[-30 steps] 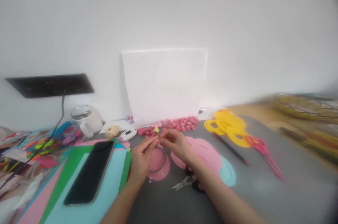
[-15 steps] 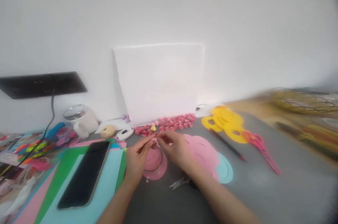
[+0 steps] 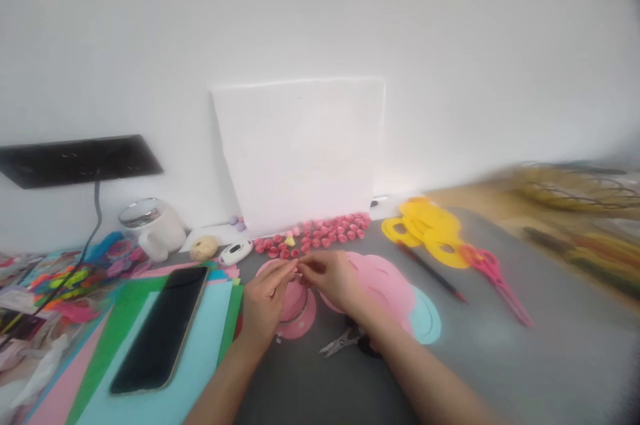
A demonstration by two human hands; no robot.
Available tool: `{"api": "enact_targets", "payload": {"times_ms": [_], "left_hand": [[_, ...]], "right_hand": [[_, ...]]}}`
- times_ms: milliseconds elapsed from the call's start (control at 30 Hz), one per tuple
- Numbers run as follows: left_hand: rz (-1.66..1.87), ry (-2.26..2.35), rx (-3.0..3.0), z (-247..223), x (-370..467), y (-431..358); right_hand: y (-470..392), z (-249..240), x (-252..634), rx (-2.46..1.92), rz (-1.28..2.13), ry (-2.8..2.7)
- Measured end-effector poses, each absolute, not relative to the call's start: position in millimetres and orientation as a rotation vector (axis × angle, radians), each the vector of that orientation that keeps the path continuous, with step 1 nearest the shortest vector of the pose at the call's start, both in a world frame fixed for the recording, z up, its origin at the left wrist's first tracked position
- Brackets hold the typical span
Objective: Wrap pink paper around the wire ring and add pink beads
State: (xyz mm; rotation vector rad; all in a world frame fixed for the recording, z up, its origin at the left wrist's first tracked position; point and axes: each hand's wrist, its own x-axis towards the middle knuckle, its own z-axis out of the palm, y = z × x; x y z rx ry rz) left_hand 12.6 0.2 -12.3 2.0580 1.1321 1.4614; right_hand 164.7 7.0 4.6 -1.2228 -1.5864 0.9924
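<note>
My left hand and my right hand meet fingertip to fingertip above the mat. Both are closed in a pinch on a small pink paper piece, mostly hidden by the fingers. Below them lies a round pink paper cutout, with a thin dark curved line across it. Just beyond the fingers sit several small rolled pink paper flowers. Pink paper discs with curved cuts overlap a light-blue one beside my right wrist. Small scissors lie open near my right forearm, their dark handles partly covered.
A blank white panel leans on the wall. At left are a phone on coloured paper sheets, a white mug and a white device. Yellow paper rings, a pencil and pink scissors lie right.
My hands stay together in the same pinch, with the fingers shifted slightly. The view has moved a little; the things on the mat lie as before.
</note>
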Motion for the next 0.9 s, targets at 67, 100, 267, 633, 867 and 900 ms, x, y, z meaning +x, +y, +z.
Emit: {"api": "enact_targets", "payload": {"times_ms": [67,100,267,633,867,900], "left_hand": [[1.463,1.131,2.074,-13,13,0],[1.464,1.133,2.08,-13,13,0],[1.464,1.131,2.113,-15,12,2],[1.467,1.111,2.163,-11,12,1],[1.471,1.116,2.191,-10,10,1],[1.474,1.111,2.189,-10,10,1]], "right_hand": [[7,4,164,-1.235,0.943,-1.606],[7,4,164,-1.232,0.915,-1.617],[7,0,162,-1.205,0.859,-1.636],[8,4,164,-1.123,1.161,-1.435],[10,9,167,-1.059,1.275,-1.375],[10,9,167,-1.055,1.281,-1.375]]}}
